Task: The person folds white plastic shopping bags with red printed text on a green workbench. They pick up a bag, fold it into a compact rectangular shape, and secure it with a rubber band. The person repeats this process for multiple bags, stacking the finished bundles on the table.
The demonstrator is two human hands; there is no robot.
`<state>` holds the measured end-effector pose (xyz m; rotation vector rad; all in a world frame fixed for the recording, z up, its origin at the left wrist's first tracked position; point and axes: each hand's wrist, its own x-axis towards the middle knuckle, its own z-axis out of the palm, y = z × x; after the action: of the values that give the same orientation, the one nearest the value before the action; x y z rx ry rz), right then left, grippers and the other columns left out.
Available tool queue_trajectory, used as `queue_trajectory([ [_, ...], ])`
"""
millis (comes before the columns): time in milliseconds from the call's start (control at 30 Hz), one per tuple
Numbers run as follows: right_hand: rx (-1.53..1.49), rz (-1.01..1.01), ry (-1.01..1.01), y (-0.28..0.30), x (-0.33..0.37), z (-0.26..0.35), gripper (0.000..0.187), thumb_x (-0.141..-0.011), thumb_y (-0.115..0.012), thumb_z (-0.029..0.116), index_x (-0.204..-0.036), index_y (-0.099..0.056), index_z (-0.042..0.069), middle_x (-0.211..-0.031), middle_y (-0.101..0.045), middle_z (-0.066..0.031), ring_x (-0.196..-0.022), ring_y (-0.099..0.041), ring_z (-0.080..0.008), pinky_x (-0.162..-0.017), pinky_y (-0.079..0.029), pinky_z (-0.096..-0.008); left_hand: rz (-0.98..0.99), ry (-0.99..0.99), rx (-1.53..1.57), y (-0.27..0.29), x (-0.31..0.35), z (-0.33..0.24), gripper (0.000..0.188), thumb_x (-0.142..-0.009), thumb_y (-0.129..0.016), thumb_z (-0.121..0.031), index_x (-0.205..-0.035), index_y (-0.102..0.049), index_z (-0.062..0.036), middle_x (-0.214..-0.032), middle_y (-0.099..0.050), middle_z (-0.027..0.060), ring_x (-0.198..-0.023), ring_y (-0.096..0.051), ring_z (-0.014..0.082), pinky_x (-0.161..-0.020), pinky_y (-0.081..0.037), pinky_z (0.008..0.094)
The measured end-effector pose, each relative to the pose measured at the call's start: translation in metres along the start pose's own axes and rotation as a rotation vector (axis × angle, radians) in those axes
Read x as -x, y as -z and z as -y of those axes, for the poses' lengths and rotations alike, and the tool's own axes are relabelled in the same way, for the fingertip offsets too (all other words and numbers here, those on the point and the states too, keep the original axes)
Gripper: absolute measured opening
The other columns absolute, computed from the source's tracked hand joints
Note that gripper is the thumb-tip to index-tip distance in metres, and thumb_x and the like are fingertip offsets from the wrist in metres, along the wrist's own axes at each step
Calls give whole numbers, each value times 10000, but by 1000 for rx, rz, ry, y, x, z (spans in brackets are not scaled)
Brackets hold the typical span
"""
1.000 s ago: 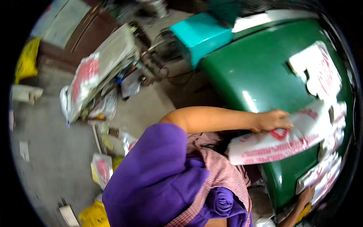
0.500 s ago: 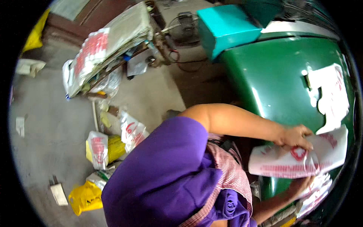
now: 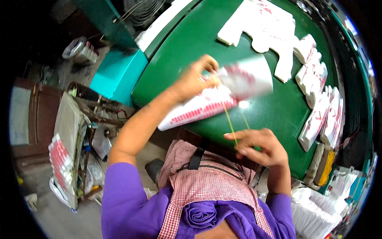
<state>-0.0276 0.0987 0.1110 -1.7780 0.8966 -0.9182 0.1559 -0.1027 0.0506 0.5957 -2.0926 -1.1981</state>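
Note:
A folded bundle of white plastic bags with red print (image 3: 199, 109) is raised above the green table, partly smeared by motion. My left hand (image 3: 197, 79) is closed on the upper middle of this bundle, thumb and fingers pinched together. From there a thin yellow rubber band (image 3: 228, 119) stretches in two strands toward me. My right hand (image 3: 264, 146), low over the table's near edge, is closed on the other end of the band. Beyond the bundle, a flat stack of white bags with cut-out handles (image 3: 268, 28) lies on the table.
Several folded bag bundles (image 3: 316, 125) line the right side of the green table (image 3: 175, 51). A turquoise box (image 3: 119, 75) stands at its left end. White bags (image 3: 318, 211) are piled below right. A low stand with bag bundles (image 3: 67, 139) is at the left.
The view has swung to face the table. The bundle, earlier lying wide under my left hand with my right hand below it, is now gripped narrow, with a rubber band stretched between my hands.

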Motion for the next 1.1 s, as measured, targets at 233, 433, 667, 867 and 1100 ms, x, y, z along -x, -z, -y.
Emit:
queue_trajectory([
  [233, 650, -697, -193, 73, -84, -100, 507, -808, -652, 152, -1264, -485, 8, -1223, -555, -179, -1141, -529, -312, -970, -419, -394, -299, -248, -691, 94, -71, 22, 301, -787, -633, -41, -1085, -603, -66, -1228, -532, 116, -1096, -532, 265, -917, -430, 341],
  [433, 1286, -578, -633, 176, -116, -172, 178, -823, -482, 50, -973, -571, 15, -1018, -594, -190, -1014, -555, -358, -865, -449, -444, 131, -154, -991, 41, -17, 38, 334, -814, -665, -232, -1119, -598, -114, -1290, -515, 112, -1276, -405, 309, -1070, -236, 524],
  [667, 947, -239, -476, 103, -59, -126, 108, -795, -523, 78, -833, -596, 9, -849, -616, -212, -840, -600, -383, -753, -480, -446, 147, -252, -682, 20, 46, 10, 517, -771, -685, -301, -1238, -537, -134, -1409, -399, 135, -1333, -327, 346, -1072, -191, 569],
  [867, 409, -152, -202, 4, 40, -47, 417, -819, -634, 199, -1171, -516, 9, -1148, -531, -194, -1072, -516, -361, -902, -439, -408, 866, -311, -774, 10, 83, -17, 834, -618, -777, -355, -1355, -417, -204, -1459, -306, 127, -1366, -252, 338, -1090, -164, 571],
  [1100, 1084, 5, -567, -29, 142, -32, 913, -584, -819, 252, -1386, -386, 187, -1481, -269, -148, -1375, -197, -390, -1095, -158, -560, 673, -541, -991, 50, 121, 31, 803, -598, -717, -91, -1333, -420, -217, -1448, -329, 118, -1345, -305, 321, -1089, -238, 494],
])
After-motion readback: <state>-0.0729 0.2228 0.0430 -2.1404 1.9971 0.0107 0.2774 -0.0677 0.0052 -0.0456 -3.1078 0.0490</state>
